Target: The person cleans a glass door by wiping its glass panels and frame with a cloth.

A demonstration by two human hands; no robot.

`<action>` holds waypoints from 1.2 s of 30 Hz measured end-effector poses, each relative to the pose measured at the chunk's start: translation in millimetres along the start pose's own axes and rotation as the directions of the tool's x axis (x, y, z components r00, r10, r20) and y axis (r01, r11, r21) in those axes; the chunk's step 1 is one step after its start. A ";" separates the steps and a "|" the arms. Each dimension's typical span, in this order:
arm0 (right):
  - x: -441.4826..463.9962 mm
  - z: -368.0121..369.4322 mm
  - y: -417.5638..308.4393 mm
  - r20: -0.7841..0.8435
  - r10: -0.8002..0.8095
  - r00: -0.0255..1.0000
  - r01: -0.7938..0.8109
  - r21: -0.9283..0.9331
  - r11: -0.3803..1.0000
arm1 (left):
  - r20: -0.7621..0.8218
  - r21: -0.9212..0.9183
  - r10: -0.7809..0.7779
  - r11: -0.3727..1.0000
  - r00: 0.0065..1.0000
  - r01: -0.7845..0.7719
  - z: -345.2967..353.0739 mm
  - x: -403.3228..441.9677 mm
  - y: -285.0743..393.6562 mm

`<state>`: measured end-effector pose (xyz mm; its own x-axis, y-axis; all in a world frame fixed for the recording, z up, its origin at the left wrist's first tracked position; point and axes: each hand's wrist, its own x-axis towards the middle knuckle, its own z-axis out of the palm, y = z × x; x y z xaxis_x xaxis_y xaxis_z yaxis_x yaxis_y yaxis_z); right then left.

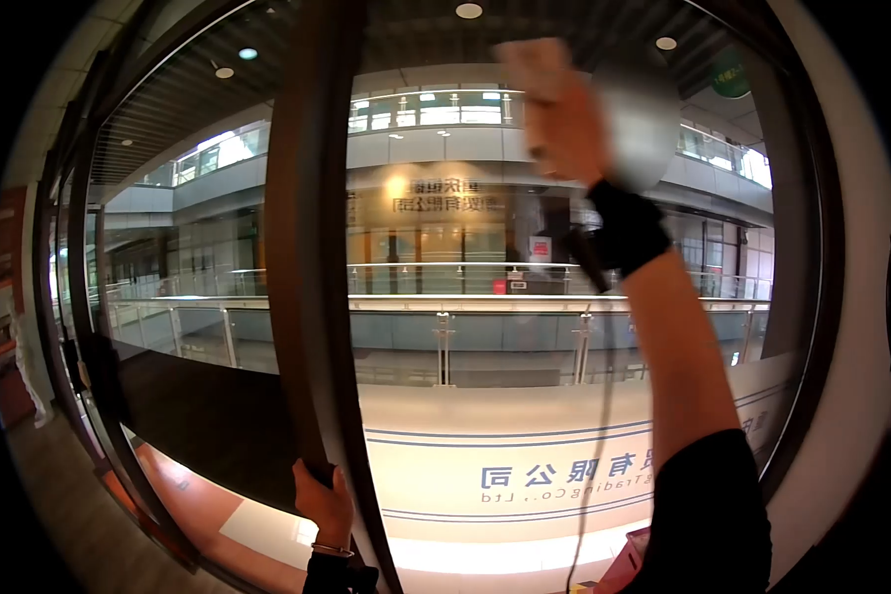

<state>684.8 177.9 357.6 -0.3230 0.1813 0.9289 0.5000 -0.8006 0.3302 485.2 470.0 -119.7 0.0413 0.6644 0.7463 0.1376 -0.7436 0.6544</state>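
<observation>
- Cloth, pale pinkish-beige and thin-looking point(530, 59), is up high in front of the big clear glass panel point(485, 342), held in the right hand point(569, 127).
- Right fingers are closed on it (the whole hand is motion-blurred, so I can't tell exactly how they sit, or whether the cloth touches the glass).
- Left hand point(325, 503) is down low, fingers curled around the edge of a dark brown upright post point(312, 257) that stands left of that panel.
- Right wrist has a wide black wristband point(632, 226), with a thin dark cable point(604, 396) hanging near it. Left wrist has a slim metallic bracelet point(332, 549).
- Lower part of the glass carries a pale band with blue stripes and mirrored blue lettering point(564, 472).
- Through the glass you get a metal-and-glass railing point(505, 302) running across.
- Bottom right, beside the black sleeve point(718, 505), there's a pinkish-red thing point(632, 556), mostly cut off.
</observation>
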 end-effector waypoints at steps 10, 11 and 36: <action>-95.4 -77.7 187.6 -0.145 0.686 0.713 -0.696 -0.030 0.718 | -0.071 -0.110 0.075 0.990 0.995 -0.083 5.2 -1.6 5.6; -74.4 -87.5 137.1 -0.003 0.703 0.711 -0.684 0.231 0.692 | -0.052 -0.134 0.059 0.989 0.997 -0.065 4.2 -1.2 8.4; -12.0 -30.8 4.4 0.160 0.138 0.977 -0.126 -0.085 0.988 | -0.155 -0.084 0.160 0.981 0.975 -0.174 15.0 -4.6 -12.8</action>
<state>666.2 154.6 342.7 -0.1182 0.1579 0.9804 0.4666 -0.8627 0.1952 498.0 477.6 -133.4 -0.0912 0.5170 0.8511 0.0445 -0.8517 0.5221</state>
